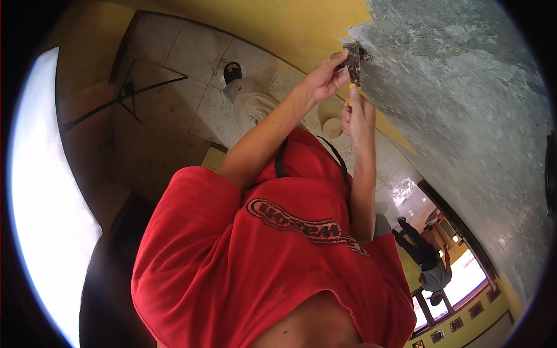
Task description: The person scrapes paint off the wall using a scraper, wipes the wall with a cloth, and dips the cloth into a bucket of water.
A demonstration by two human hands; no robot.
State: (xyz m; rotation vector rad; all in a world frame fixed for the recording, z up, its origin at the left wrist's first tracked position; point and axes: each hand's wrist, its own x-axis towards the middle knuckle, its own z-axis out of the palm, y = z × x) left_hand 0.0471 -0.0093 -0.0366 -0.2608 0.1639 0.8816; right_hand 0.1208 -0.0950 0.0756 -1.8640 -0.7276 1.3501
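Note:
A putty knife with a dirt-crusted metal blade and a yellow handle is held up beside the wall. My right hand is closed around its handle. At the blade, my left hand is closed with thumb and fingers against its edge. The wall next to the blade is bare mottled grey, and yellow paint with a ragged edge borders it. I cannot tell whether the blade touches the wall.
A pale round container stands on the tiled floor below my hands. Thin dark stand legs spread across the floor at left. Another person stands farther off at lower right, near bright windows.

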